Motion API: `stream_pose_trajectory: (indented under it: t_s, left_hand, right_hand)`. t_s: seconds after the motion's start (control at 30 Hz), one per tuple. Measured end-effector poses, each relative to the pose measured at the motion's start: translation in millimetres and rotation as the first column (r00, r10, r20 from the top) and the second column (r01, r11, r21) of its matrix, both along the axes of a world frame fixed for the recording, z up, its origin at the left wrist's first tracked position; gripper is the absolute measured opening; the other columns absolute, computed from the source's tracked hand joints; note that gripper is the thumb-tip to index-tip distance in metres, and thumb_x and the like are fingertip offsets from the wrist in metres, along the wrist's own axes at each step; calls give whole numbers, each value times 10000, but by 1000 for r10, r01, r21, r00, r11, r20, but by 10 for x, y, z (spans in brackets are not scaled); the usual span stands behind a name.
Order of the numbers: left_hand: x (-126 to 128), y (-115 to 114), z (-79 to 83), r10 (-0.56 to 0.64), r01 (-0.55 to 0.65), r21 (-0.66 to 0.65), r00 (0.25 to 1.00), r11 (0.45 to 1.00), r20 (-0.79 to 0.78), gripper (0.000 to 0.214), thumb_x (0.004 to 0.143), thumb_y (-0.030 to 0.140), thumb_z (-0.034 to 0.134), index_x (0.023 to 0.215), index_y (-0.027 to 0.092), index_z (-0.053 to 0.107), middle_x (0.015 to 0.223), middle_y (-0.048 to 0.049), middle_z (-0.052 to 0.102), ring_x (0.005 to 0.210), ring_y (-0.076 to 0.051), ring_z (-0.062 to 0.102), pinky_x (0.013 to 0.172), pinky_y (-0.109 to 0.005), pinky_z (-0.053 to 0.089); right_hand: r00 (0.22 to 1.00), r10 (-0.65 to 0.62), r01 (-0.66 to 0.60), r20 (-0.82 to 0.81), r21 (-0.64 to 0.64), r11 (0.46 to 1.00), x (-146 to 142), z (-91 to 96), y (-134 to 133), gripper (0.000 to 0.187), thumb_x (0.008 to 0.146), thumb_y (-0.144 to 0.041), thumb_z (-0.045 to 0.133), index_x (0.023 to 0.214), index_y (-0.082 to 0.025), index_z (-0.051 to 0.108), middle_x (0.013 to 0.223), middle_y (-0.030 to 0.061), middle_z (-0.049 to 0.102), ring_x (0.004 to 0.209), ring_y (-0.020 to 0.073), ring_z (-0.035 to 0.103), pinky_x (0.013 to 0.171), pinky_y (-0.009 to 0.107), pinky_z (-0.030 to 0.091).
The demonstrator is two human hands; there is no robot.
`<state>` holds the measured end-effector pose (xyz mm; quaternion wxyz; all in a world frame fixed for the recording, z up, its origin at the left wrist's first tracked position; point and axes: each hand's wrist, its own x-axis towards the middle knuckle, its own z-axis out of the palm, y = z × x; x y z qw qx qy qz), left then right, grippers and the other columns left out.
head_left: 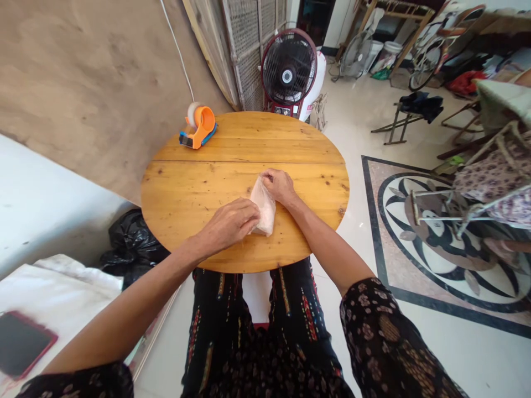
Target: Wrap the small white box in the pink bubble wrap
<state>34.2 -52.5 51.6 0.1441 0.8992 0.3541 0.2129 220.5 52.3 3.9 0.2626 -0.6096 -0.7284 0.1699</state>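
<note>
A small pale plastic packet (264,208) lies on the round wooden table (199,188), near its front middle. My left hand (229,223) rests on the packet's near left edge, fingers curled down onto it. My right hand (279,185) pinches the packet's far top corner with closed fingers. Both hands touch the packet, which stays on the tabletop. What is inside the packet I cannot make out.
An orange tape dispenser (199,126) sits at the table's far left edge. A red floor fan (289,72) stands behind the table. A black bag (130,243) lies on the floor at left. A dark phone (22,342) lies on white cloth at lower left. Furniture clutters the right.
</note>
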Motion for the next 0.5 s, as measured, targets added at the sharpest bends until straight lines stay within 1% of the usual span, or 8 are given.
stream_pose_trajectory:
  t_s: [0.13,0.2,0.3,0.37,0.5]
  left_hand:
    - [-45,20,34,52,-49,-112,998,993,21,206,920,235,435,924,185,634,944,-49,688,886,-168,617,800,-301,482]
    - [-57,42,35,70,-69,-117,998,991,6,222,925,252,429,948,185,638,926,-48,685,854,-167,617,767,-292,479]
    - [-44,74,10,63,-64,-42,998,997,-19,228,926,243,426,950,182,645,896,-50,675,831,-174,606,742,-292,463]
    - [-19,78,-9,40,-39,22,999,999,-33,228,930,232,426,928,178,647,876,-53,671,829,-180,596,757,-303,454]
    - [34,21,-22,-11,20,116,997,993,-81,241,945,205,420,890,171,652,889,-64,659,860,-186,577,789,-312,441]
  right_hand:
    - [1000,-2,2,2,-6,1000,-11,8,-9,303,850,-236,470,1037,-242,707,1032,12,731,963,188,642,865,291,464]
    - [1000,-5,5,8,-5,1000,-13,10,-8,297,847,-234,471,1025,-241,708,1019,10,733,953,189,645,853,290,466]
    - [1000,-7,7,14,-5,1000,-12,10,-5,291,846,-235,474,1020,-238,707,1010,10,735,946,187,647,841,286,466]
    - [1000,-3,3,15,-3,1000,-12,10,-7,289,845,-233,476,1020,-233,706,1003,13,737,942,188,647,836,285,464]
    - [1000,-2,2,23,9,1000,-25,17,-22,281,846,-241,475,1011,-234,703,1003,13,734,941,193,642,831,291,460]
